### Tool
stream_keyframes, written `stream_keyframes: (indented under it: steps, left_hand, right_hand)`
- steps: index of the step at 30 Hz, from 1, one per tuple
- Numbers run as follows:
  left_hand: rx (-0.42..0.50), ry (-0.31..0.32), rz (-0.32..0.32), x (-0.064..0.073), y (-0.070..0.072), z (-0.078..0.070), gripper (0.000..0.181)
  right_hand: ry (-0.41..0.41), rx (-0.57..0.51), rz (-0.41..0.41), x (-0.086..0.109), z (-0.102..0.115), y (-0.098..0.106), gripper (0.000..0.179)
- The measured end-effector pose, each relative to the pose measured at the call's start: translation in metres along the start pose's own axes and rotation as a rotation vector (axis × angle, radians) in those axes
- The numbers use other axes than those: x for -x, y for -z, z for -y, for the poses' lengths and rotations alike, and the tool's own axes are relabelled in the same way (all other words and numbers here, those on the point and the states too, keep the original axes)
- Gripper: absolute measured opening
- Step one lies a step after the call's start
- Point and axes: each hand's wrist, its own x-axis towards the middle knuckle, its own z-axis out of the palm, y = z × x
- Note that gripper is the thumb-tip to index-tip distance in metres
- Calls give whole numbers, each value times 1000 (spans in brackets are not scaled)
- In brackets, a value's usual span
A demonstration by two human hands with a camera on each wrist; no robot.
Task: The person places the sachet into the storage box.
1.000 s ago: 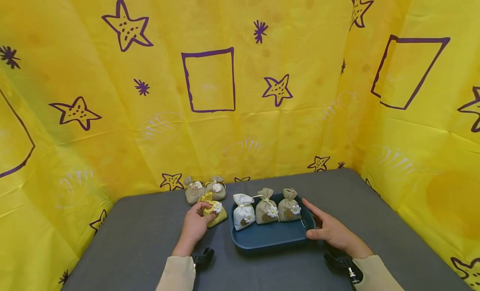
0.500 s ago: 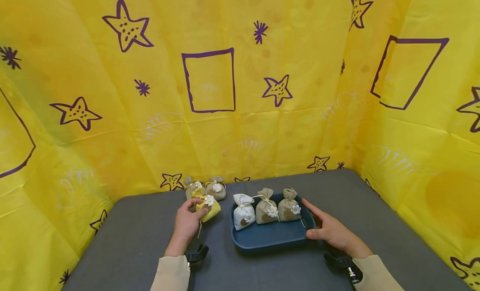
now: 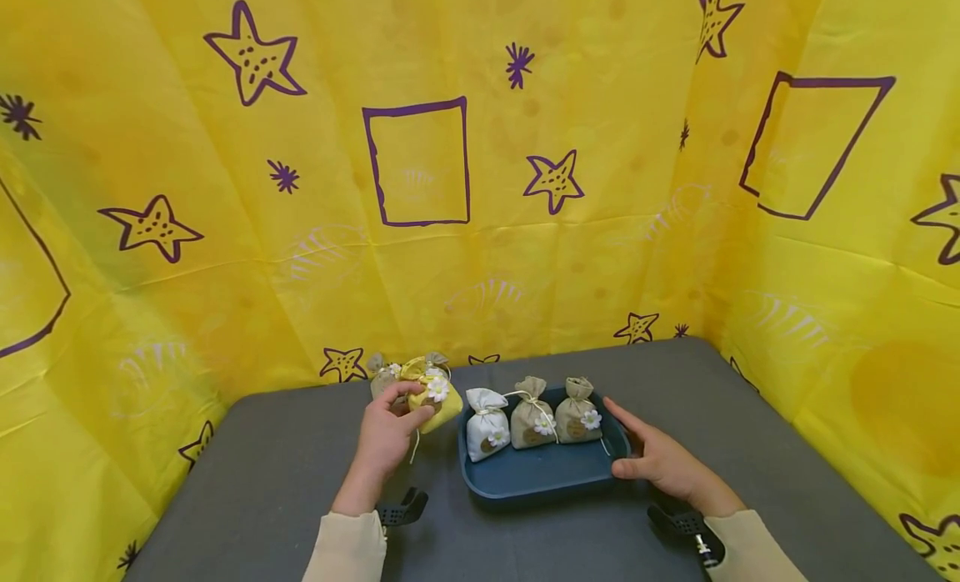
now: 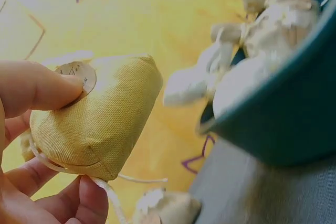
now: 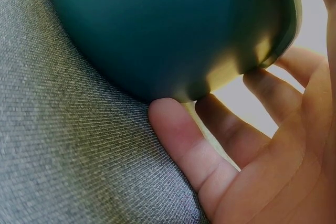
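Observation:
My left hand pinches a yellow drawstring sachet between thumb and fingers, above the table left of the tray. A white flower and a round brown tag decorate it; in the left wrist view the thumb presses on the tag and a pale cord hangs below. Inside the dark blue tray a white sachet and two beige sachets stand in a row along the back. My right hand rests against the tray's right end, its fingertips touching the outer wall.
Behind the left hand, two more beige sachets sit near the table's back edge, partly hidden by the hand and yellow sachet. A yellow patterned cloth hangs behind the grey table and at its sides.
The left hand has lifted the yellow sachet off the table, shifting left and then back right towards the tray. The right hand and the tray have stayed in place.

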Motion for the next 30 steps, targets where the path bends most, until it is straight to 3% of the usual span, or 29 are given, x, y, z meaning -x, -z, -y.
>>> stream_keyframes:
  steps: [11, 21, 30]
  left_hand:
    - [-18, -82, 145, 15, -28, -17, 29]
    - [-26, -129, 211, 19, -44, -20, 27]
    - [-129, -163, 360, 22, -91, -29, 24]
  right_hand:
    - [2, -12, 6, 1, 1, 2, 93]
    - [14, -51, 21, 0, -2, 0, 93]
    - [28, -105, 22, 1, -3, 1, 91]
